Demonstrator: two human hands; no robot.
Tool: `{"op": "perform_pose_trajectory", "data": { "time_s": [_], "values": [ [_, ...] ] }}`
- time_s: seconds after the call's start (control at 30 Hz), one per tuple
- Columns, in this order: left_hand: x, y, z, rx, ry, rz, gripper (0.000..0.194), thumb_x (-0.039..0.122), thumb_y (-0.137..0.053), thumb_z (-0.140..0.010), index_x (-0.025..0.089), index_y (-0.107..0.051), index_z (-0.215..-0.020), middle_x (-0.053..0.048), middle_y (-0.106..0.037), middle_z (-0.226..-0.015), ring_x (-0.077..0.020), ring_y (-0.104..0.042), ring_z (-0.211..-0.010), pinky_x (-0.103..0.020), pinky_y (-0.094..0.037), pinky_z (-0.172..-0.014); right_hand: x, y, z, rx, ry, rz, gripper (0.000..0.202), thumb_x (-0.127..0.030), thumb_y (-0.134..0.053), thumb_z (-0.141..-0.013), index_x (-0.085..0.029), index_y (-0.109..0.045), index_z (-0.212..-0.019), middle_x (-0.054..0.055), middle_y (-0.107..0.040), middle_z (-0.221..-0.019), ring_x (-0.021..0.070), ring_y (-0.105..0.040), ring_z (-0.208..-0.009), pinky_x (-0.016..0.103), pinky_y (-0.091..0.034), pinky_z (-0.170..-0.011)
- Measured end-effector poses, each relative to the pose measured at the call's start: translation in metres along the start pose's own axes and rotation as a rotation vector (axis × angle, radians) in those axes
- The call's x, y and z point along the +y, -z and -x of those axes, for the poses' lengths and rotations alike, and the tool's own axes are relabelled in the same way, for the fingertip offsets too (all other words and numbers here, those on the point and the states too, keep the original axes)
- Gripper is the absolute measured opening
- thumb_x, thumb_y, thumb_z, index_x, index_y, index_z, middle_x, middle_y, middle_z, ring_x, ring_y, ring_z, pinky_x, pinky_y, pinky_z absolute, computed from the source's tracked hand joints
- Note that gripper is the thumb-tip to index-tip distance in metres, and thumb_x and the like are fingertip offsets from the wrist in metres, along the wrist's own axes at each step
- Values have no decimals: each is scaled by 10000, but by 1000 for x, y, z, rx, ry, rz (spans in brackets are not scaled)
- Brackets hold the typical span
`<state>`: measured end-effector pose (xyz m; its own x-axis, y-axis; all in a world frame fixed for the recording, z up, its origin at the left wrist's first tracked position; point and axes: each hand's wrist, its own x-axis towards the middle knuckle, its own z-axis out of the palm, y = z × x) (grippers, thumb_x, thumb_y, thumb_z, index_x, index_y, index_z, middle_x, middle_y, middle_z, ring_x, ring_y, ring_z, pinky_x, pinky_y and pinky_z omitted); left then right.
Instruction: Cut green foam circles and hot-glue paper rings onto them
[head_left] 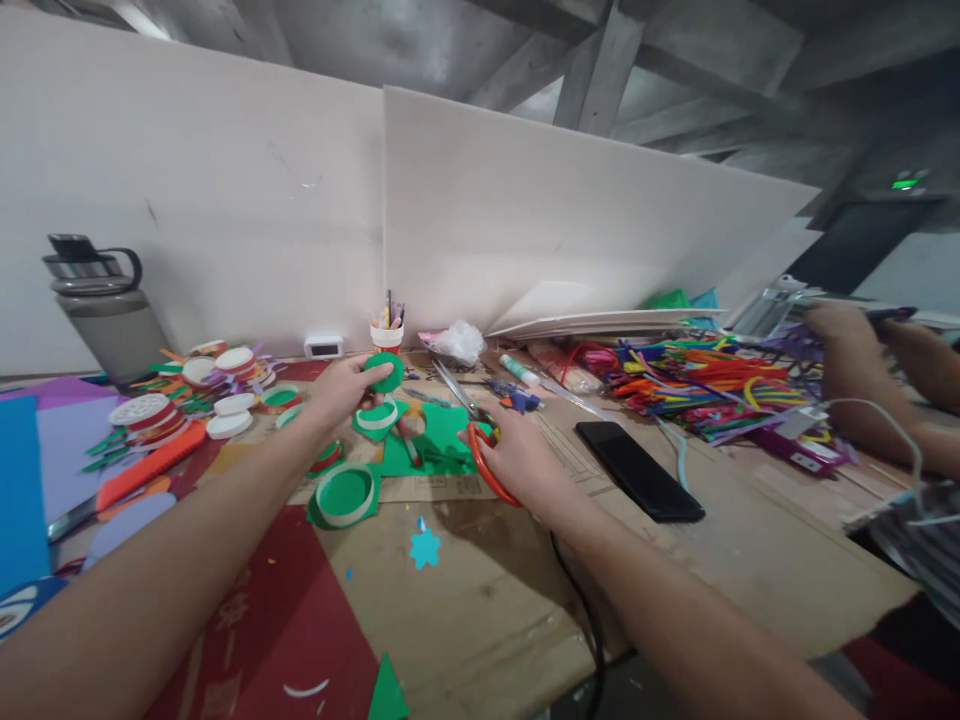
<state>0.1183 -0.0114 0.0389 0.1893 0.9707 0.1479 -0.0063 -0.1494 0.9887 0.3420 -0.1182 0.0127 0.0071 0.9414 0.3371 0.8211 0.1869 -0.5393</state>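
Observation:
My left hand point(346, 388) pinches a round green disc point(384, 374) by its edge, above a white ring point(376, 414) on green foam. My right hand point(517, 455) is closed on the orange handles of a pair of scissors point(480, 455), whose blades point up and to the left. Under and beside the scissors lies a green foam sheet point(439, 430). Nearer to me, a larger white ring point(344, 495) rests on a green square. A blue gear-shaped piece point(425, 548) lies on the cardboard.
A black phone point(637, 470) lies right of my right hand, before a pile of coloured pipe cleaners point(712, 385). A grey bottle point(109, 310) and an orange-handled cutter point(150, 466) are at left. Another person's arms point(862, 385) reach in at right.

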Motion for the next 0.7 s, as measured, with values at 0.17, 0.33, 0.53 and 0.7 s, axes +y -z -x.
{"op": "perform_pose_trajectory", "data": {
  "time_s": [0.17, 0.33, 0.53, 0.7],
  "values": [
    [-7, 10, -6, 5, -35, 21, 325, 403, -748, -638, 153, -610, -793, 31, -536, -557, -65, -432, -405, -194, -245, -368, 11, -9, -2, -66, -57, 313, 346, -336, -525, -860, -178, -561, -1166, 131, -594, -1033, 227, -604, -854, 290, -412, -690],
    [-11, 11, -5, 20, -94, 22, 280, 380, -724, -652, 157, -603, -770, 46, -491, -538, -39, -325, -367, -195, -169, -361, 16, -12, -4, -131, -30, 509, 291, -295, -518, -863, -142, -603, -1095, 151, -618, -985, 264, -582, -910, 334, -410, -745],
    [-11, 7, 1, 129, -138, 47, 302, 382, -739, -636, 157, -585, -765, 43, -530, -582, -48, -396, -405, -197, -252, -396, -4, -14, 7, 5, 117, 405, 401, -444, -416, -926, -195, -597, -1182, 163, -575, -1118, 340, -468, -1065, 464, -372, -881],
    [-11, 7, 3, 54, -112, 84, 306, 394, -725, -674, 147, -599, -803, 26, -560, -580, -71, -462, -443, -198, -267, -404, -15, -32, 9, -72, 292, 309, 551, -561, -520, -853, -159, -558, -1228, 162, -558, -1127, 311, -476, -1069, 408, -406, -888]
  ]
}}
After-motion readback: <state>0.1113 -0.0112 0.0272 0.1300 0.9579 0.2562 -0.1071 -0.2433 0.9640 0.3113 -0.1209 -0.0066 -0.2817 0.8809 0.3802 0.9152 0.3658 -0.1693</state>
